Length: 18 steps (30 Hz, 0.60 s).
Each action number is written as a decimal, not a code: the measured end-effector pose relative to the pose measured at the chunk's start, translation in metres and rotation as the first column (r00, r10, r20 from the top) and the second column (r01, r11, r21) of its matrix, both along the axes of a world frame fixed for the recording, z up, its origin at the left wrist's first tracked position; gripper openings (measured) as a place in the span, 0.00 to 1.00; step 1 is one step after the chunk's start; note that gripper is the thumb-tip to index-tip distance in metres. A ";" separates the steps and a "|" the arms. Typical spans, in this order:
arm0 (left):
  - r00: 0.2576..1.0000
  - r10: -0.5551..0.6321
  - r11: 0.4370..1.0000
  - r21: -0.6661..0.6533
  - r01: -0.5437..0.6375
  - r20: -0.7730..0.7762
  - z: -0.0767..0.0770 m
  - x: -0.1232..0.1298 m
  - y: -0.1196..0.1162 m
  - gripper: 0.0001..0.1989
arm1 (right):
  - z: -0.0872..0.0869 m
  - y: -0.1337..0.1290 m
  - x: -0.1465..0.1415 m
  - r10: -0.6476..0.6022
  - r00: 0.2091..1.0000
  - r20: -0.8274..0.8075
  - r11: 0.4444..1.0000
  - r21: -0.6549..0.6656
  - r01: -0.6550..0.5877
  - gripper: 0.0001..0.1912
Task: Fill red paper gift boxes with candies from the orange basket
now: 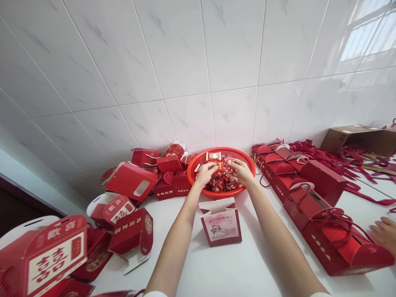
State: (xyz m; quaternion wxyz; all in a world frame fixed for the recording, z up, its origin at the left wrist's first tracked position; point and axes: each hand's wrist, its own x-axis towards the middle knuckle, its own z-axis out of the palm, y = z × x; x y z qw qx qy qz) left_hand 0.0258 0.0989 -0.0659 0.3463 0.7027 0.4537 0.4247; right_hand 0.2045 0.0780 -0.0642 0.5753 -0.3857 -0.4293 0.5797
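Note:
A red plastic basket (pixel 190 175) of wrapped candies (pixel 218 183) stands against the tiled wall. Over its left part is my left hand (pixel 206 173), thumb and fingertips together near the candies; what they hold, if anything, is too small to make out. My right hand (pixel 242 170) reaches over the basket's right part, fingertips at a red dotted wrapper (pixel 229 165); whether it is gripped is unclear. Between my forearms, in front of the basket, a small red box (pixel 221 225) with a pink picture panel stands upright, its top flaps open.
Red gift boxes (pixel 131 181) lie piled at the left. Closed red boxes with cord handles (pixel 318 218) form rows at the right. Behind them are dark red ribbons (pixel 306 150) and a cardboard box (pixel 340 136). Another person's hand (pixel 383 233) rests at the right edge.

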 end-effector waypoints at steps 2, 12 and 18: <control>1.000 -0.016 1.000 0.000 0.016 0.020 0.001 -0.001 -0.001 0.11 | 0.001 -0.002 -0.002 0.032 0.999 0.016 0.999 0.000 -0.032 0.16; 0.994 -0.051 0.999 0.010 0.052 -0.099 -0.002 0.005 -0.001 0.13 | -0.002 0.002 0.001 -0.171 0.982 -0.084 0.982 0.069 0.177 0.19; 0.878 -0.286 0.958 -0.102 0.268 -0.383 -0.003 0.015 -0.007 0.12 | -0.006 0.006 0.002 -0.281 0.947 -0.153 0.953 0.075 0.295 0.18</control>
